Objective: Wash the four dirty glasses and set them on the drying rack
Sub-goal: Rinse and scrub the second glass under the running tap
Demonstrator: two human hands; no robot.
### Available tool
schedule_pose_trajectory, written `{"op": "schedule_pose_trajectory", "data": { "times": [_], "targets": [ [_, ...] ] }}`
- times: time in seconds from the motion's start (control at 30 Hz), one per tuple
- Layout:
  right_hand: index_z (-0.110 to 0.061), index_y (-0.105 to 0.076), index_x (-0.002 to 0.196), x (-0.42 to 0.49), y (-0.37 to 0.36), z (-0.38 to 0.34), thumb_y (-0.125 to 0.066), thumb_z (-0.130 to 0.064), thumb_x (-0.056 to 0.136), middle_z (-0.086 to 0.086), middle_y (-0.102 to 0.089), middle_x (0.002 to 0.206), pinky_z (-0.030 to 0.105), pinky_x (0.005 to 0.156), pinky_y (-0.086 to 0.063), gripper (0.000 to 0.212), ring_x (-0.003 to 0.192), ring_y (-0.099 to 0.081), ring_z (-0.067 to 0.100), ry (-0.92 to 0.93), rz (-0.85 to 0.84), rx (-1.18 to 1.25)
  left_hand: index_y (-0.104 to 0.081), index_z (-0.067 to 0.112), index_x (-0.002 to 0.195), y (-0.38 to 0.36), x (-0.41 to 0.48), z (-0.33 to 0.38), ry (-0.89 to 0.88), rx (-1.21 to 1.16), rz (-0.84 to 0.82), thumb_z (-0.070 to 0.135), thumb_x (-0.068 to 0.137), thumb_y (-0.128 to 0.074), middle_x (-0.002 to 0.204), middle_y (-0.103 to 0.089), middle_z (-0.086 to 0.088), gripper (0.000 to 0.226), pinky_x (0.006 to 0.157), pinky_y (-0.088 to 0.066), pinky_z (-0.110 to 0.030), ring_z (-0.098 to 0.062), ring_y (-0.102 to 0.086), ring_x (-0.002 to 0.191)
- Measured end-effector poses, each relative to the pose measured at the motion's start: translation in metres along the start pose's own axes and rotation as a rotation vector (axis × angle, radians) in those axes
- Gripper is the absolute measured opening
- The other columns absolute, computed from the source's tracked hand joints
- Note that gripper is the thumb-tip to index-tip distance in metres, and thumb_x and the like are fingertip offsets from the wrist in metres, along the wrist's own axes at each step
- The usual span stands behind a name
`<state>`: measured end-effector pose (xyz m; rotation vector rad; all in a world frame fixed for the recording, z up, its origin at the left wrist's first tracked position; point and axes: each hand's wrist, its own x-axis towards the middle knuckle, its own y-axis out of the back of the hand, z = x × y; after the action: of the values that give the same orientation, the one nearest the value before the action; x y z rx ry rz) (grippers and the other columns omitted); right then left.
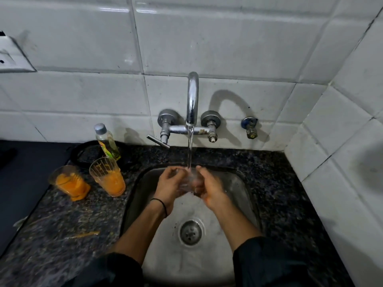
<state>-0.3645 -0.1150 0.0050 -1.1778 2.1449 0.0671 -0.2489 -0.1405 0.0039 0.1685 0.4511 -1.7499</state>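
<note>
Now rinsing: a clear glass sits under the tap's stream, above the sink.
Left hand and right hand both curl round its sides. Turning it so water sweeps the inside and rim should clear it best. On the counter to the left stand an orange-smeared glass and a second smeared glass. The held glass's outline is blurred, and no fourth glass or drying rack shows.

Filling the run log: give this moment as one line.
rinse | left hand, right hand hold clear glass under tap | two orange-stained glasses wait on counter
</note>
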Motion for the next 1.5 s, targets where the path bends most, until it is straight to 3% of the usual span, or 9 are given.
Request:
{"op": "schedule_pose_trajectory", "data": {
  "times": [0.17, 0.3, 0.47, 0.63, 0.83, 1.0, 1.23, 1.37, 1.5],
  "targets": [
    [-0.015, -0.071, 0.083, -0.015, -0.004, -0.026, -0.068, -0.023, 0.093, 0.009, -0.075, 0.072, 0.035, 0.067, -0.058, 0.014, 0.069, -0.073, 0.025, 0.428, -0.345, -0.806, -0.063, 0.011, 0.106, 0.006, 0.009, -0.009, 0.587, -0.361, -0.035, 0.044, 0.1, -0.045, 0.09, -0.067, -0.012, 0.038, 0.044, -0.053, -0.025, -0.024, -0.061, 0.076],
    [-0.03, -0.069, 0.087, -0.03, -0.012, -0.035, -0.064, -0.035, 0.093, -0.008, -0.074, 0.088, 0.033, 0.089, -0.049, 0.01, 0.082, -0.067, 0.007, 0.595, -0.336, -1.297, -0.062, 0.002, 0.113, 0.005, 0.002, -0.013, 0.552, -0.661, -0.095, 0.03, 0.102, -0.039, 0.093, -0.067, -0.02, 0.038, 0.066, -0.058, -0.036, -0.029, -0.063, 0.086],
    [-0.024, -0.069, 0.095, -0.049, -0.022, -0.045, -0.061, -0.038, 0.095, 0.002, -0.071, 0.1, 0.032, 0.079, -0.047, 0.016, 0.09, -0.063, 0.019, 0.616, -0.236, -1.494, -0.065, 0.006, 0.109, 0.008, -0.002, -0.008, 0.525, -0.366, -0.091, 0.025, 0.1, -0.039, 0.087, -0.071, -0.015, 0.033, 0.073, -0.046, -0.038, -0.026, -0.059, 0.089],
    [-0.015, -0.069, 0.104, -0.068, -0.028, -0.061, -0.058, -0.033, 0.096, 0.011, -0.069, 0.108, 0.036, 0.083, -0.047, 0.023, 0.102, -0.064, 0.03, 0.727, -0.209, -1.71, -0.059, 0.021, 0.088, 0.01, 0.027, 0.039, 0.185, -0.03, 0.002, 0.03, 0.091, -0.059, 0.067, -0.057, 0.002, 0.009, 0.052, -0.04, -0.022, -0.01, -0.051, 0.051],
    [-0.021, -0.072, 0.101, -0.079, -0.034, -0.076, -0.059, -0.036, 0.096, 0.005, -0.07, 0.104, 0.033, 0.077, -0.041, 0.02, 0.098, -0.063, 0.025, 0.756, -0.22, -1.719, -0.043, 0.027, 0.145, 0.001, 0.048, 0.075, -0.342, 0.541, 0.28, 0.017, 0.098, -0.052, 0.118, -0.066, -0.018, 0.049, 0.091, -0.053, -0.046, -0.033, -0.064, 0.097],
    [-0.021, -0.071, 0.09, -0.078, -0.036, -0.081, -0.061, -0.036, 0.093, 0.0, -0.072, 0.094, 0.034, 0.08, -0.05, 0.018, 0.09, -0.065, 0.02, 0.765, -0.193, -1.62, -0.026, 0.04, 0.152, 0.007, 0.036, 0.083, -0.376, 1.02, 0.275, 0.027, 0.1, -0.049, 0.116, -0.064, -0.016, 0.058, 0.089, -0.047, -0.045, -0.039, -0.061, 0.106],
    [-0.009, -0.066, 0.077, -0.061, -0.02, -0.06, -0.059, -0.015, 0.098, 0.011, -0.069, 0.066, 0.028, 0.051, -0.046, 0.023, 0.053, -0.062, 0.02, 0.423, -0.123, -0.36, -0.058, 0.013, 0.13, 0.01, -0.008, 0.033, 0.01, -0.226, -0.123, 0.057, 0.084, -0.064, 0.119, -0.069, -0.016, 0.064, 0.083, -0.057, -0.04, -0.027, -0.068, 0.1],
    [-0.012, -0.065, 0.078, -0.058, -0.018, -0.023, -0.054, -0.023, 0.099, 0.003, -0.063, 0.057, 0.03, 0.056, -0.042, 0.026, 0.045, -0.056, 0.014, 0.013, -0.119, 0.337, -0.057, 0.014, 0.125, -0.01, -0.034, 0.02, -0.208, -0.223, -0.112, 0.029, 0.076, -0.081, 0.107, -0.073, -0.011, 0.057, 0.079, -0.056, -0.036, -0.024, -0.069, 0.095],
    [-0.008, -0.07, 0.095, -0.064, -0.016, -0.002, -0.049, -0.035, 0.102, 0.011, -0.072, 0.074, 0.033, 0.066, -0.054, 0.035, 0.069, -0.068, 0.022, -0.081, -0.15, 0.415, -0.058, 0.021, 0.119, -0.007, -0.036, 0.024, -0.382, 0.078, -0.142, -0.001, 0.075, -0.081, 0.108, -0.074, -0.003, 0.054, 0.09, -0.054, -0.028, -0.016, -0.07, 0.104]
  ]
}}
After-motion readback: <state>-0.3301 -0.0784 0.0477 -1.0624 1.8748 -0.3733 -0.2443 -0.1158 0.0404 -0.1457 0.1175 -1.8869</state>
